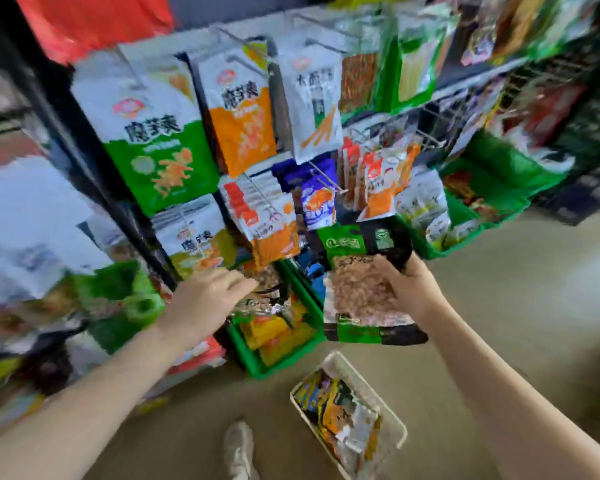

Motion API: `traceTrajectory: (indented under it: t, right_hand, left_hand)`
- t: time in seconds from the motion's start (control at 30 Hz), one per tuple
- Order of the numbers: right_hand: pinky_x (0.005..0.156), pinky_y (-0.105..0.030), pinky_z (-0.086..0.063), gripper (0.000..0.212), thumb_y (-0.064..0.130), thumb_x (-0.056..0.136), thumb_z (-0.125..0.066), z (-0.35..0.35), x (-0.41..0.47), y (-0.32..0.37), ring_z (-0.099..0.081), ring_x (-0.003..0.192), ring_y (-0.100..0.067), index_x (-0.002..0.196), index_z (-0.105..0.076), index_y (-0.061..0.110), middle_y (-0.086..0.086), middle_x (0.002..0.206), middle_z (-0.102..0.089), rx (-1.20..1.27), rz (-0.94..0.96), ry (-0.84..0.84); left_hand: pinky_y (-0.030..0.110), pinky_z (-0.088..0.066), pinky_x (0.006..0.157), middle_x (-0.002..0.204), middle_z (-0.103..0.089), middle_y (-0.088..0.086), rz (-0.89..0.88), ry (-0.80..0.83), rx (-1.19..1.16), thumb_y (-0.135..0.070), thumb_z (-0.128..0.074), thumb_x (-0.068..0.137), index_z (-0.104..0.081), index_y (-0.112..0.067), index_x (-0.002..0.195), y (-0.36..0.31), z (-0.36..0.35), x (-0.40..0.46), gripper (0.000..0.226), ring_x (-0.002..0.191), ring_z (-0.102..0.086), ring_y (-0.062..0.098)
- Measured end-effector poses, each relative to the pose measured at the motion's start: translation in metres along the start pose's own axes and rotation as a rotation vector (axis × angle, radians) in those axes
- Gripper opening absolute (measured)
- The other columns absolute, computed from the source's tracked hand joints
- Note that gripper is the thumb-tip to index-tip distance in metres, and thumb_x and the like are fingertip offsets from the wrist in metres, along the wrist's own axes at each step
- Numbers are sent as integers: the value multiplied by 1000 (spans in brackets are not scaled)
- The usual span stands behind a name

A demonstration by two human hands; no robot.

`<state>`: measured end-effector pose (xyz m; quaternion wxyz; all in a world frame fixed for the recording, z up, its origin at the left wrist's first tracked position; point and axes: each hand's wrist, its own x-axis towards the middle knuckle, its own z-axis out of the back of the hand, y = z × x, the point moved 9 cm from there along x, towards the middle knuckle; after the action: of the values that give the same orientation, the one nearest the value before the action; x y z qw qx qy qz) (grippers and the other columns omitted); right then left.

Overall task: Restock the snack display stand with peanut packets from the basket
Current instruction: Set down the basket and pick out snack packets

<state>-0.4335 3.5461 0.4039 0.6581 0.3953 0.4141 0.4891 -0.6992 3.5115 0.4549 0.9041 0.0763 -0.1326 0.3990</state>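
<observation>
My right hand grips a stack of peanut packets with green-and-black edges and clear windows, held in front of the display stand. My left hand reaches with fingers spread toward peanut packets standing in a green bin at the foot of the stand; whether it touches them is unclear in the blur. On the floor below sits the white basket with several packets in it.
Hooks on the stand carry hanging snack bags, orange and white ones in the middle. More green bins stand to the right. A black upright post flanks the left. My shoe is beside the basket.
</observation>
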Motion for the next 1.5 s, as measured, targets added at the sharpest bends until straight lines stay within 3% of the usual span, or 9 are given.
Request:
traceTrajectory:
  t: [0.23,0.43,0.53,0.7,0.9,1.07,1.2,1.4,1.5]
  right_hand:
    - [37,-13,-40,11,19,92,-55,-100,-24,189,-52,37,4,83,-59,25,15,44,-60,199,225,314]
    - [42,-19,-41,13,25,92,-55,-205,-61,274,-49,51,-15,95,-57,12,-9,68,-50,165,324,535]
    - [37,-15,-40,12,26,91,-57,-248,-63,310,-54,39,-4,86,-58,15,1,58,-56,207,316,538]
    - [32,-13,-33,19,23,90,-58,-321,-48,373,-43,28,-5,73,-52,20,8,33,-50,253,342,533]
    - [36,-15,-37,11,23,89,-59,-389,-5,405,-49,38,-2,97,-55,17,3,59,-52,337,314,457]
    - [42,-10,-40,5,25,91,-56,-407,16,418,-55,45,6,95,-56,27,15,58,-62,306,355,466]
    - [51,-16,-44,16,12,91,-56,-428,13,425,-55,58,1,101,-60,24,12,69,-59,254,392,546]
    - [42,-7,-38,9,11,93,-52,-449,22,407,-54,43,6,97,-58,15,15,51,-60,314,243,504]
    - [50,-15,-40,13,15,86,-61,-444,18,408,-58,53,-10,96,-59,7,-2,62,-61,351,275,480]
  left_hand:
    - [30,-48,68,77,-73,4,55,-294,289,-5,-45,78,-73,-10,79,39,207,-68,29,76,-64,21]
    - [32,-44,61,77,-74,-2,127,-286,475,-9,-49,77,-72,-14,74,99,332,-117,24,76,-54,20]
    - [31,-55,53,78,-74,5,200,-204,444,-7,-62,70,-72,-11,77,145,372,-126,13,67,-70,19]
    - [32,-43,77,85,-73,20,223,-250,333,0,-60,67,-71,4,86,238,439,-109,22,85,-63,23]
    - [20,-36,67,93,-74,15,225,-108,158,-6,-38,67,-74,-7,94,336,452,-58,45,85,-54,12]
    - [13,-40,57,69,-70,19,207,8,129,-48,-38,70,-75,-9,84,401,440,-35,56,52,-53,13]
    - [35,-49,74,89,-73,18,271,120,169,-25,-50,72,-74,-25,97,435,421,-24,35,79,-65,33]
    - [-2,-38,81,109,-60,-21,218,83,-67,-8,-59,88,-65,-18,113,429,419,-20,27,106,-54,2]
    - [-2,-36,84,127,-53,-11,232,11,-227,-3,-56,89,-58,-19,123,429,429,-23,38,115,-47,-3]
